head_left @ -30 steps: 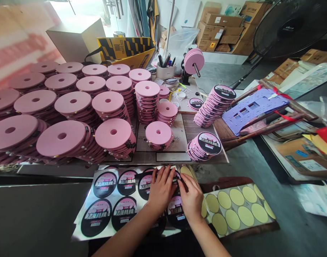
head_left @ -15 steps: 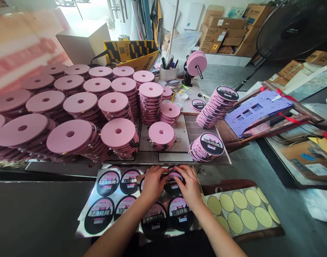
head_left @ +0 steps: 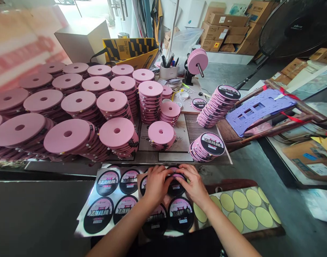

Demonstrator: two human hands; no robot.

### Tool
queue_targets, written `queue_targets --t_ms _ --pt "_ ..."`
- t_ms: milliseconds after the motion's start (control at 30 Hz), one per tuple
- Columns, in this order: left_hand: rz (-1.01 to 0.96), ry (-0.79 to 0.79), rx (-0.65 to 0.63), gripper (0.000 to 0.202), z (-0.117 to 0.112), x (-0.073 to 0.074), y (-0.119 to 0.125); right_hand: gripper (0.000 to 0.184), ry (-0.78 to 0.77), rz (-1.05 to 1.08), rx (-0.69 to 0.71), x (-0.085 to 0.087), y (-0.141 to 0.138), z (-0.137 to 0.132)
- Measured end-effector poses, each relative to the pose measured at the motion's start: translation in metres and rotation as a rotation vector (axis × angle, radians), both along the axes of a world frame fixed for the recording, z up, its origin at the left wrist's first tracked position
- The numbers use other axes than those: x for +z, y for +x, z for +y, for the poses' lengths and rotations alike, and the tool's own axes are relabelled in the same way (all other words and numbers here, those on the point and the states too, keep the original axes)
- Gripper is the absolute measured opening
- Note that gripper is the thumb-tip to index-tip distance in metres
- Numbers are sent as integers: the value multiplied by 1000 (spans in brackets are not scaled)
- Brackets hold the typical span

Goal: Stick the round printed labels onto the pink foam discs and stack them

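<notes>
Black round sticker (head_left: 176, 188), left hand (head_left: 157, 182) and right hand (head_left: 193, 182) arched over it, fingers bent, grasp unclear

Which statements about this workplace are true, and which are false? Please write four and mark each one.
1. The bare left hand and the bare right hand are over round black-and-pink stickers. True.
2. Pale yellow-green circles lie on the left hand's side. False: the circles lie on the right hand's side.
3. Ring-shaped pink discs stand in stacks on the wood-grain table. True.
4. The large black fan is at the picture's upper left. False: the fan is at the upper right.
</notes>
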State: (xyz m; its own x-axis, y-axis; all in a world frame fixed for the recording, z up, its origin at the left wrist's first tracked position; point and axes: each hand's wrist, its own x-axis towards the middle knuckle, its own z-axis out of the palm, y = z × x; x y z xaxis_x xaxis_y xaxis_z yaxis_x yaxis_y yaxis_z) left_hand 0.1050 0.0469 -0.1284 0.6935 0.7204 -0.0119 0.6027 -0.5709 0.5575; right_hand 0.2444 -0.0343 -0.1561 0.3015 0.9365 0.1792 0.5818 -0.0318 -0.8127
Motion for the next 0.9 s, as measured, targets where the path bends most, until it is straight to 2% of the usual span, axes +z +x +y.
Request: queue_targets --t_ms 200,500,700,900 --pt "-24 31 -16 12 -4 4 1 5 -49 92 45 15 8 5" --pt "-106 125 -37 8 -8 12 1 6 -222 218 132 40 17 14" --pt "-107 153 -51 9 -9 12 1 5 -259 291 169 42 20 19" --pt "-64 126 -44 9 -9 15 1 5 -223 260 155 43 19 19"
